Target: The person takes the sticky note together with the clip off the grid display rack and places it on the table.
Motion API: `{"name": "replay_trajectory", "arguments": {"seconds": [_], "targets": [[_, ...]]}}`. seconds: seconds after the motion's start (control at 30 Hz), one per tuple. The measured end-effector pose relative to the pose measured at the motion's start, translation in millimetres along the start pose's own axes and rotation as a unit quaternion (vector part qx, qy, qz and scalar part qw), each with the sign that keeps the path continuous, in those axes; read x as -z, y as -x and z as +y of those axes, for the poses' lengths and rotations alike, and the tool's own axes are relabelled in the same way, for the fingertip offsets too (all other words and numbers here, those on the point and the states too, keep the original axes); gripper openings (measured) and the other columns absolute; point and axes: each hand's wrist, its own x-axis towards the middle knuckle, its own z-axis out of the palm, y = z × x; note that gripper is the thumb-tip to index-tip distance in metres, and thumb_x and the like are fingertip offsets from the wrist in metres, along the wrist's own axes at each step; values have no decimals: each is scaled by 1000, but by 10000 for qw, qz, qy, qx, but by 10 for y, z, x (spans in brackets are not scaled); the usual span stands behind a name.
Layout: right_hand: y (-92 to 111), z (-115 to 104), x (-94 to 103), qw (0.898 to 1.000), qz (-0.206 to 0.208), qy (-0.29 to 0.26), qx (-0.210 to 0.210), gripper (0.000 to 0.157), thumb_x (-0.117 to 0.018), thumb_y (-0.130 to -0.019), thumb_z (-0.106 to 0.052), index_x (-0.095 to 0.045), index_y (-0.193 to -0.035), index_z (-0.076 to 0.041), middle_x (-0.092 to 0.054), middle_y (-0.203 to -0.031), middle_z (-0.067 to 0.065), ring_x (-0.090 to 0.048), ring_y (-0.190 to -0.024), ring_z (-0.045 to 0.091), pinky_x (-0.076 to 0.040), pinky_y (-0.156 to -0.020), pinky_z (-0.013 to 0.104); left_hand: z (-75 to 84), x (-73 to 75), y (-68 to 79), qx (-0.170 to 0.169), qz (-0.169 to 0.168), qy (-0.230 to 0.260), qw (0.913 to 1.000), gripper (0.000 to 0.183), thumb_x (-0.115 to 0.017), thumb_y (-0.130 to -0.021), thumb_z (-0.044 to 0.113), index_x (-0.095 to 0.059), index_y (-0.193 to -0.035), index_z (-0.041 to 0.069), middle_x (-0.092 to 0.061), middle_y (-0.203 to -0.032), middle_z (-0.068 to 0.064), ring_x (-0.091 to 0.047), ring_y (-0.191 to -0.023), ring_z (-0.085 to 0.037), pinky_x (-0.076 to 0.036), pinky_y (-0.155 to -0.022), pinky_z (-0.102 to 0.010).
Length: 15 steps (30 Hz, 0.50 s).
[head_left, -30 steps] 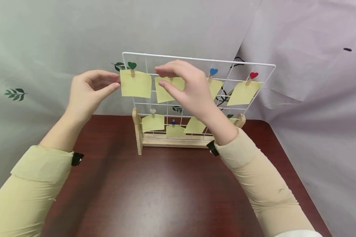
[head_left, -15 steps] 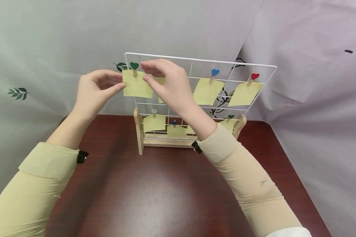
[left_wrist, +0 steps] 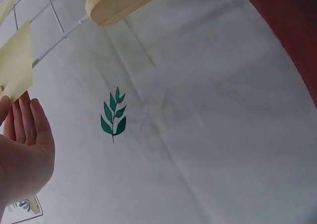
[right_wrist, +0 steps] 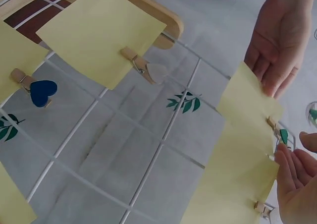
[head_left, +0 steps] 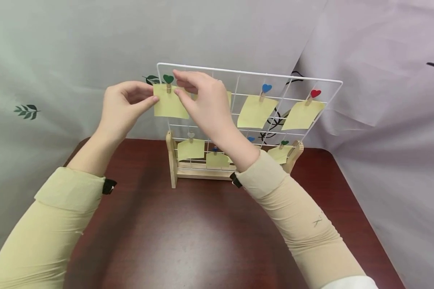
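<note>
Working at the upper left corner of the white wire grid (head_left: 249,72), we have both hands about one yellow note (head_left: 168,108), which hangs there under a green-heart clothespin (head_left: 168,80). Our left hand (head_left: 119,106) pinches the note at its left edge: the thumb lies on the front side, and the fingers go behind the paper. Our right hand (head_left: 207,100) is beside the clothespin, near the note's upper right corner, with thumb and fingers apart from each other; whether a fingertip touches the wood or the paper, we cannot tell surely. The two hands do not touch each other.

By our judgement, the step in hand is the handling of this single clipped note, the left hand steadying the paper and the right hand serving the clothespin. The next move, we think, calls for a light pinch on the clothespin just at its heart, while the left hand holds the paper flat; such thin paper may easily crease or slip.

Toward the grid's upper right corner, a blue-heart clothespin (head_left: 266,88) and a red-heart clothespin (head_left: 315,93) each carry one more note. Near the grid's lower edge we see a second row of notes. A wooden stand (head_left: 172,160) supports the grid near the far edge of the table (head_left: 202,224).
</note>
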Motion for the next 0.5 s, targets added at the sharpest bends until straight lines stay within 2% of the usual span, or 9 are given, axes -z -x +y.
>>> {"name": "replay_trajectory", "arguments": {"seconds": [0.27,0.5], "targets": [[-23,-72,-19,9996,-15,-114,-257,36,-72,-101,-8,-71,-136,-3,-73,-138,9,-74,-123,15,-52,-102,11,-1,-29,-5,51,13,-94,9999,10,-80,-93,4,-82,-98,13,-74,-79,27,-71,-78,6,-55,-78,-10],[-55,-108,-62,9992,64,155,-358,35,-72,-101,-9,-72,-136,-6,-74,-137,7,-75,-120,15,-53,-99,10,-17,-43,-16,-24,52,-142,9999,8,-80,-93,4,-82,-99,9,-73,-78,29,-71,-77,7,-55,-76,-10]]}}
